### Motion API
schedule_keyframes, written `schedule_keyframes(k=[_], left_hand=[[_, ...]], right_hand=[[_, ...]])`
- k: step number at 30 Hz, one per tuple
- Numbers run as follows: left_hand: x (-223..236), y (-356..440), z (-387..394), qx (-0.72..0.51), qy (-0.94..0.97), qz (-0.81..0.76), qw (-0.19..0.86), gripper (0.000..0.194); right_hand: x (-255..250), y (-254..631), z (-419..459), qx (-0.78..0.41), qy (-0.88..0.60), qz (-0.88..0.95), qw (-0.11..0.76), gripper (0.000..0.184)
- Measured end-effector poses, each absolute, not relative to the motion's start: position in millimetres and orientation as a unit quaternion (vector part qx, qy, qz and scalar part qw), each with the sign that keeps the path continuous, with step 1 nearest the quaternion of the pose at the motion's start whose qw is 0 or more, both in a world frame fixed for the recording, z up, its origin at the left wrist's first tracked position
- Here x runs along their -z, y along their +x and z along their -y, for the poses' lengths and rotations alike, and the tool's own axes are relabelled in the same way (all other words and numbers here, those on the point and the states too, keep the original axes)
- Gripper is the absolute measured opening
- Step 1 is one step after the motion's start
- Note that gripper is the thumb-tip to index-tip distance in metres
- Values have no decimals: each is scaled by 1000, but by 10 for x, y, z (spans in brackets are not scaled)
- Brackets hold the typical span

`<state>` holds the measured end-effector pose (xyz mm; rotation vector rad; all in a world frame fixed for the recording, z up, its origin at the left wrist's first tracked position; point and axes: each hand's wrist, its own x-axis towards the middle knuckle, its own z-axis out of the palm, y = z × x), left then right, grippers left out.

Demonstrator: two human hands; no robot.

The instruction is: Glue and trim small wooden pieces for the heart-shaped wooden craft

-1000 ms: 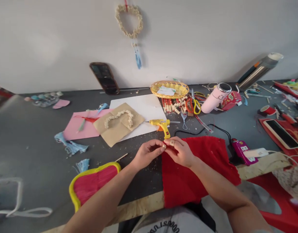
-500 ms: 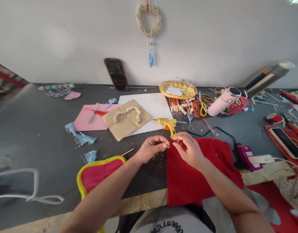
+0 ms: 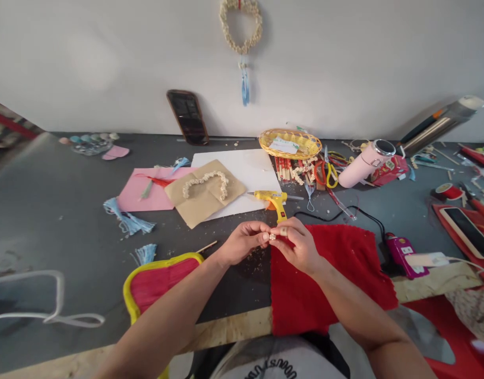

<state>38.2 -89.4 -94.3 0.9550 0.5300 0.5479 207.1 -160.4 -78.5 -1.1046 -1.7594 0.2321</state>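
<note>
In front of me, my left hand (image 3: 248,241) pinches a small cream cluster piece (image 3: 272,237) between thumb and forefinger. My right hand (image 3: 296,245) meets it from the other side, thumb and fingertips closed on the same piece. A pale band or bit shows on one right finger; I cannot tell which. Just beyond the hands, a yellow glue gun (image 3: 275,200) lies on the table. Farther left, a curved strand of similar cream clusters (image 3: 205,180) rests on brown paper (image 3: 194,213). Beneath my right hand spreads a red cloth (image 3: 324,295).
A wicker basket (image 3: 313,146), scissors (image 3: 331,176) and a pink flask (image 3: 364,166) stand at the back right. A purple power strip (image 3: 403,250) sits on the right, its black cord running toward the glue gun. Blue tassels (image 3: 133,221) and a yellow-edged pink pad (image 3: 159,284) lie left.
My right hand has moved left and its fingertips have come together on the small cream piece. My left hand stays nearly in place, still holding it.
</note>
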Motion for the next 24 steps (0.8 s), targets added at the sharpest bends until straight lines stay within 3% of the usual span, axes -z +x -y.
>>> schedule_keyframes(k=[13, 17, 24], left_hand=[[923, 377, 901, -279, 422, -240, 829, 25], [904, 376, 900, -284, 399, -242, 837, 25], [883, 374, 898, -290, 388, -234, 843, 25]], right_hand=[[818, 2068, 1630, -123, -476, 715, 497, 23], [797, 2112, 1640, -143, -499, 681, 517, 9], [774, 2154, 1619, -120, -467, 715, 507, 10]])
